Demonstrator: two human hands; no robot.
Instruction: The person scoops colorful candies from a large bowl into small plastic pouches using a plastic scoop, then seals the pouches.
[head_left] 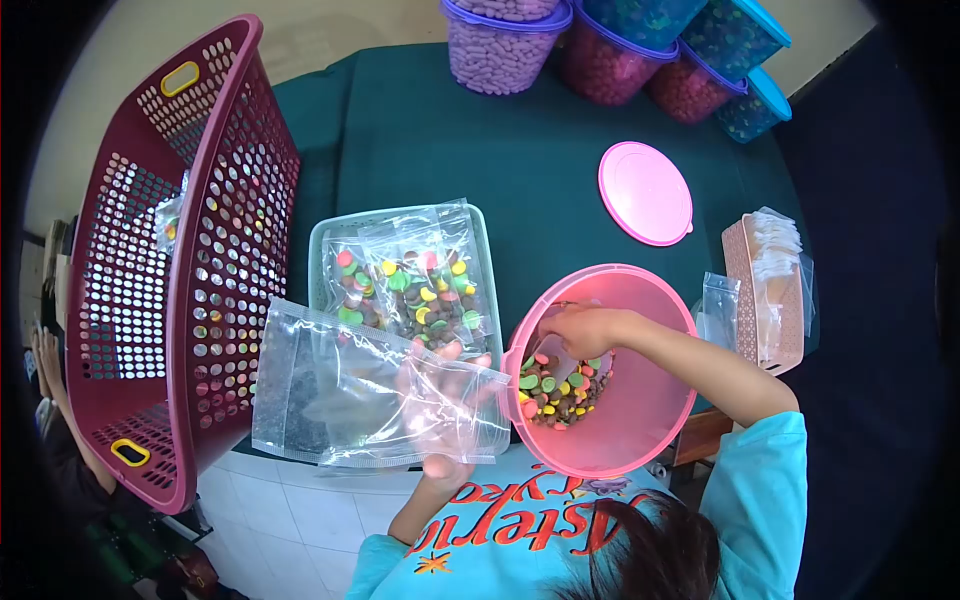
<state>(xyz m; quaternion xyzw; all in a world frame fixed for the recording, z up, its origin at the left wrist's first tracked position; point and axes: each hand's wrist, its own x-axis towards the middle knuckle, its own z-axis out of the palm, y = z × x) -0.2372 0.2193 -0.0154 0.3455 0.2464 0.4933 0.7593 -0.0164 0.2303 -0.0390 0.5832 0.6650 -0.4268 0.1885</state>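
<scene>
My left hand point(445, 405) is behind a clear plastic bag point(335, 390) and grips its right end, with the thumb at the lower edge. The bag looks flat and has nothing in it. It overlaps a pale green tray point(316, 265) where filled bags point(410, 275) of colourful button-shaped candies lie. My right hand point(585, 328) reaches inside a pink tub point(650, 400), its fingers curled just above loose candies point(560, 395) in brown, green, yellow and pink. Something pale shows under those fingers, but I cannot tell what it is.
A tall maroon perforated basket point(235, 230) stands at the left, with a filled bag inside. A pink lid point(646, 193) lies behind the tub. To the right, a pink box point(745, 265) holds packets. Lidded candy tubs point(500, 55) are stacked at the back. Another person's hands point(47, 360) show far left.
</scene>
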